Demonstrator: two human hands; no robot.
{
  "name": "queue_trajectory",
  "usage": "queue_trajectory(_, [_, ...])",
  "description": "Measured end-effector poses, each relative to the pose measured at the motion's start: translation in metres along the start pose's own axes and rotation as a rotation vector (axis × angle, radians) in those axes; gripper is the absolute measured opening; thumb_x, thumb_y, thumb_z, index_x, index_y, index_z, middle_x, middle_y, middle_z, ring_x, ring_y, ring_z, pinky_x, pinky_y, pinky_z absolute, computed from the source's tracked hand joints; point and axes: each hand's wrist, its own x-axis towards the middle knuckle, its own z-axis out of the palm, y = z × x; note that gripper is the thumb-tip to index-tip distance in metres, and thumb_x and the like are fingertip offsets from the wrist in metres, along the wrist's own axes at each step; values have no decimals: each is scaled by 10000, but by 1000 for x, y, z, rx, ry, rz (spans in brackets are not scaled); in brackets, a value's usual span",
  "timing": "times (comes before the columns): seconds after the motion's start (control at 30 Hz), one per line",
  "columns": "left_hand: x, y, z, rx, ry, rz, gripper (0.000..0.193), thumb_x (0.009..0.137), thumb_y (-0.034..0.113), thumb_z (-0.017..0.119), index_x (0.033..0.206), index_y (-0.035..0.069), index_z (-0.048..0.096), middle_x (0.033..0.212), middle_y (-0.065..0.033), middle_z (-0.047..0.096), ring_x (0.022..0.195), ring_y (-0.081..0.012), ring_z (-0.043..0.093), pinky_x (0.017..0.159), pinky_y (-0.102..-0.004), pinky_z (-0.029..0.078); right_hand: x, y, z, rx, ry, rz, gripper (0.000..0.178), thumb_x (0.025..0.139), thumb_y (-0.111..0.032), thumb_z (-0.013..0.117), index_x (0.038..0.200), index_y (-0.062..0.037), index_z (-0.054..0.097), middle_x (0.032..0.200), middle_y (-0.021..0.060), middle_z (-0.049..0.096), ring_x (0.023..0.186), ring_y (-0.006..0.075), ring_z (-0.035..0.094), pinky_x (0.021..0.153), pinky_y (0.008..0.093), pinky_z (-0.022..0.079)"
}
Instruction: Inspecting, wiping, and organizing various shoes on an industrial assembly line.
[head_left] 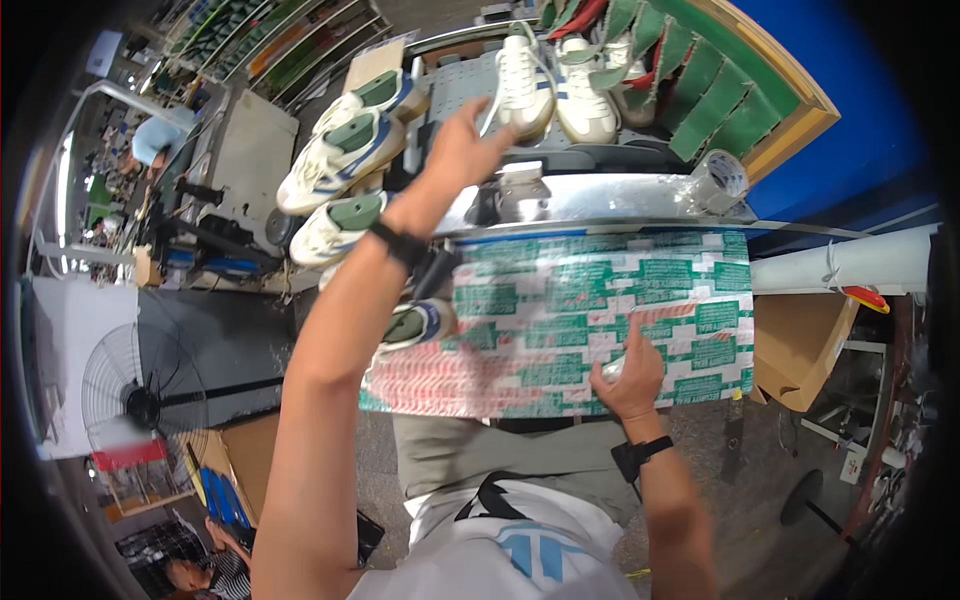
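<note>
My left hand (466, 150) reaches over the far side of the bench, its fingers apart beside a white lace-up sneaker (522, 92). Whether a fingertip touches that shoe is unclear. A second white sneaker (586, 100) with blue stripes stands to its right. My right hand (634, 378) is low over the board (560, 300) covered in green, white and red printed tape. Its index finger points forward, while the thumb and curled fingers close around something small and whitish, mostly hidden. Another sneaker (408, 326) with a green insole lies at the board's left edge.
Several white sneakers (345, 150) stand at the left. Behind the board are a clear jar (524, 192) and a tape roll (722, 178). Green flaps (715, 120) hang at the far right. An open cardboard box (805, 345) is right; a fan (140, 400) stands left.
</note>
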Motion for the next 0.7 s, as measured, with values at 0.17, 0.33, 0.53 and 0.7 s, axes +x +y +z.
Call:
queue_trajectory(0.17, [155,-36,54,-191,-79,-378,1005,950,526,847,1609,-126,458,1576,-309,587,1466,-407,579,1240,-420,423,3,4,-2,-12,-39,16,1023,769,-380,828,1598,109,482,1055,175,699,850,323,669,750,448,549])
queue_trajectory(0.33, [199,-70,99,-205,-91,-206,555,898,218,936,1314,-63,699,1207,-146,792,1003,-226,754,876,-382,610,2,5,0,27,-75,38,1060,734,-384,829,1601,109,469,1068,173,701,877,330,680,784,461,557])
queue_trajectory(0.53, [181,-44,61,-520,-111,-270,479,929,235,897,1273,-39,706,1057,-140,806,829,-227,790,713,-372,651,3,6,0,28,-61,30,1042,730,-377,820,1586,112,483,1069,183,698,882,337,682,809,464,559])
queue_trajectory(0.7, [67,9,-11,-695,-121,-165,464,1041,304,767,1380,18,629,1137,-106,790,903,-172,789,748,-322,658,3,6,-1,37,-35,12,1011,747,-380,799,1578,114,504,1077,192,699,894,342,681,810,461,562])
